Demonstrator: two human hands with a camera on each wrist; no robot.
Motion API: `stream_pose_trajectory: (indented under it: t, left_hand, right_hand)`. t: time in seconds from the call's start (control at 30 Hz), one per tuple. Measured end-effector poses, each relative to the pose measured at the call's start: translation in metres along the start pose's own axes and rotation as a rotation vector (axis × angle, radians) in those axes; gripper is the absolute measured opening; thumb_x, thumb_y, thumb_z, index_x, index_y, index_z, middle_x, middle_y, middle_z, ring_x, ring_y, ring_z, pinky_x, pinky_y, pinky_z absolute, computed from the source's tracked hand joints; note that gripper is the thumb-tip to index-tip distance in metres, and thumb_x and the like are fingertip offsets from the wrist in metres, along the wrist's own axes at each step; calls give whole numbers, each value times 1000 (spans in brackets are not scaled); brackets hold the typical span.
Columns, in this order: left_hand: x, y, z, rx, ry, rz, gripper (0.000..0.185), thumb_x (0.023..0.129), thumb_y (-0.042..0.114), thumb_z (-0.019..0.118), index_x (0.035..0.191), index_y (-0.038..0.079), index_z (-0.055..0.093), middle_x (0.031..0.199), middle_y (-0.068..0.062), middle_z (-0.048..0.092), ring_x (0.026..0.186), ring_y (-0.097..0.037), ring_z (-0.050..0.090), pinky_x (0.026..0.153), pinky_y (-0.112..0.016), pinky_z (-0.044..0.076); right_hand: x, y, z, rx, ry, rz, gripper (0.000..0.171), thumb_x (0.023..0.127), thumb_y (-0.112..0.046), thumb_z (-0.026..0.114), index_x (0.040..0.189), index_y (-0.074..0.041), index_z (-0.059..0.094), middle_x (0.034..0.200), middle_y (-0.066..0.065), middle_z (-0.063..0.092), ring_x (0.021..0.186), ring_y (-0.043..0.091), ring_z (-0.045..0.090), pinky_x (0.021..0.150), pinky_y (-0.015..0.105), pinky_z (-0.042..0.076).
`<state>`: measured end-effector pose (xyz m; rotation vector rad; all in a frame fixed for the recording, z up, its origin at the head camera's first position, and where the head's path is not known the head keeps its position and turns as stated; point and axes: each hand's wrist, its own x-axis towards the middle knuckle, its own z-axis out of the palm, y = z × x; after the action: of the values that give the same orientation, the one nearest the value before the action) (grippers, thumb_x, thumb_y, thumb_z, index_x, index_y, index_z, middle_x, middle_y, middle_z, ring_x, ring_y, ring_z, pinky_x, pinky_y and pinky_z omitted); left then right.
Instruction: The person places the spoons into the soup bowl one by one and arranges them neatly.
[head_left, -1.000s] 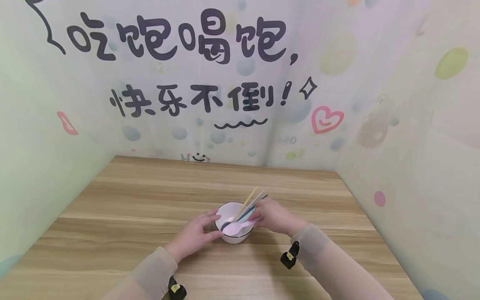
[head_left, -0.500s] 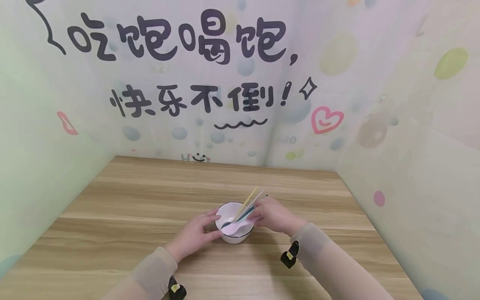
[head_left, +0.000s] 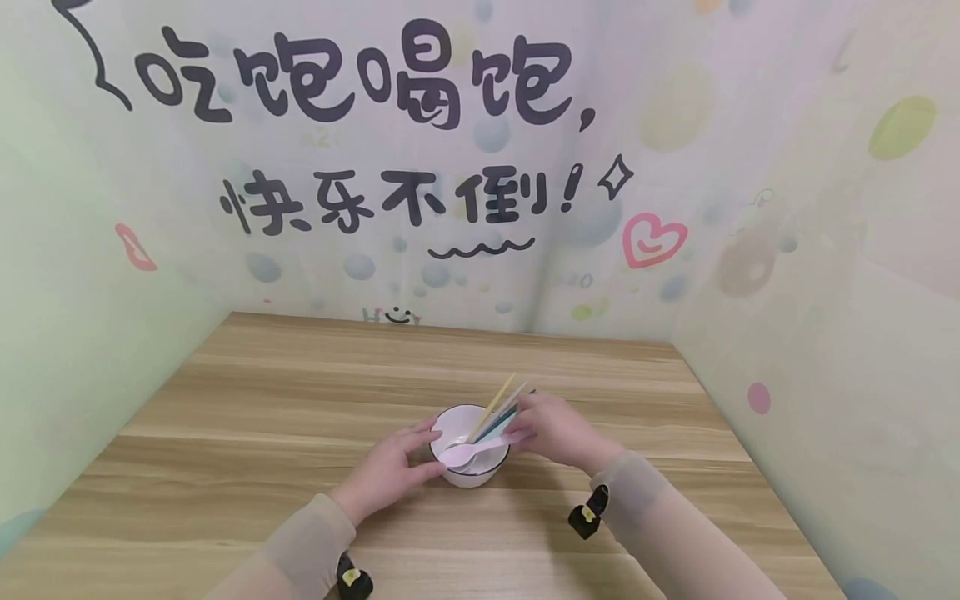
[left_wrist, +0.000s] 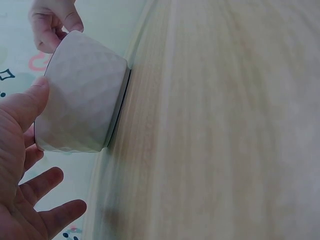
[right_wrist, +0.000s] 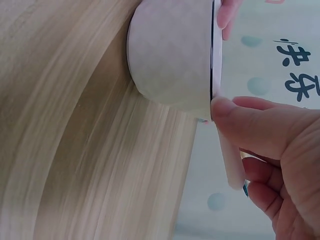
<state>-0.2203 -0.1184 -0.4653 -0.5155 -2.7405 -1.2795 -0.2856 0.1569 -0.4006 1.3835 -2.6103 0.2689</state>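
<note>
A small white bowl (head_left: 467, 480) with a dark rim stands upright on the wooden table. My left hand (head_left: 393, 467) holds its left side, thumb on the near wall and fingers at the rim; the left wrist view shows the bowl's faceted wall (left_wrist: 82, 95). My right hand (head_left: 555, 429) pinches the handle of a pale pink spoon (head_left: 457, 454), whose head is over the bowl's inside. The handle (right_wrist: 231, 165) shows in the right wrist view. A yellow stick (head_left: 495, 402), a whitish one and teal ones lean out over the bowl's far right rim; the right hand partly hides them.
The wooden table (head_left: 315, 375) extends around the bowl on all sides. A printed wall (head_left: 337, 275) with lettering and a heart stands behind it, and side walls close in left and right.
The right hand has shifted slightly to the right, and the spoon's head has moved up a little in the bowl. The left hand and bowl stay put.
</note>
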Motion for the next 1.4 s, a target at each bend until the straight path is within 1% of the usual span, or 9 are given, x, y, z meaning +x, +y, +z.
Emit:
stream_pose_trajectory:
  t: [0.1, 0.23, 0.37, 0.57, 0.67, 0.8, 1.03, 1.3, 1.4]
  left_hand:
    - [0, 0, 0, -1, -2, -4, 54, 84, 35, 75, 127, 5, 62, 146, -5, 46, 136, -30, 39, 110, -50, 31]
    - [1, -1, 0, -3, -3, -3, 55, 84, 35, 74, 128, 5, 62, 146, -6, 46, 136, -31, 38, 110, -50, 31]
    - [1, -1, 0, -1, -2, -1, 55, 84, 36, 74, 128, 5, 62, 146, -6, 46, 136, -30, 38, 110, -50, 31]
    - [0, -1, 1, -4, -5, -1, 55, 84, 36, 74, 128, 5, 62, 147, -6, 45, 136, -30, 38, 111, -50, 31]
    - [0, -1, 1, -6, -5, 0, 55, 84, 36, 74, 128, 4, 62, 147, -6, 45, 136, -30, 38, 111, -50, 31]
    - [0, -1, 1, -9, -3, 1, 54, 84, 34, 74, 128, 4, 62, 147, -7, 45, 136, -31, 38, 110, -50, 31]
    - [0, -1, 1, -20, -2, 1, 53, 84, 33, 75, 127, 4, 62, 146, -6, 46, 136, -31, 39, 110, -50, 32]
    - [0, -1, 1, -15, -1, -1, 54, 84, 34, 75, 127, 4, 62, 146, -6, 46, 136, -31, 39, 109, -50, 32]
    - [0, -1, 1, -16, -1, -2, 54, 84, 34, 75, 127, 4, 62, 146, -6, 46, 135, -31, 39, 109, -50, 32]
  right_hand:
    - [-2, 1, -1, -11, -3, 21, 19, 71, -17, 85, 88, -16, 78, 85, -5, 62, 78, 13, 54, 70, 28, 47]
    - [-4, 2, -1, -18, -29, 52, 21, 71, -17, 85, 90, -17, 78, 84, -6, 63, 77, 13, 53, 70, 28, 45]
    - [-4, 4, -2, 26, -30, 71, 19, 72, -14, 84, 89, -16, 78, 81, -8, 64, 74, 11, 53, 67, 27, 44]
    - [-5, 7, -2, 120, -28, 95, 21, 70, -8, 84, 89, -16, 78, 86, -8, 65, 80, 12, 55, 71, 27, 45]
    - [-6, 9, -1, 142, -23, 96, 22, 70, -7, 84, 89, -16, 78, 87, -7, 65, 82, 13, 57, 73, 28, 47]
    - [-6, 10, -1, 125, -9, 93, 23, 69, -6, 84, 88, -17, 78, 87, -7, 64, 82, 14, 57, 73, 29, 47]
    - [-5, 11, 2, 113, 16, 88, 22, 69, -7, 85, 87, -18, 78, 85, -7, 64, 79, 13, 55, 70, 28, 45]
    - [-5, 13, 3, 66, 83, 50, 21, 69, -7, 85, 86, -17, 78, 87, -5, 64, 80, 15, 56, 71, 29, 47]
    - [-7, 14, 1, 81, 100, 57, 20, 70, -6, 84, 86, -17, 78, 89, -4, 65, 83, 16, 56, 73, 31, 48]
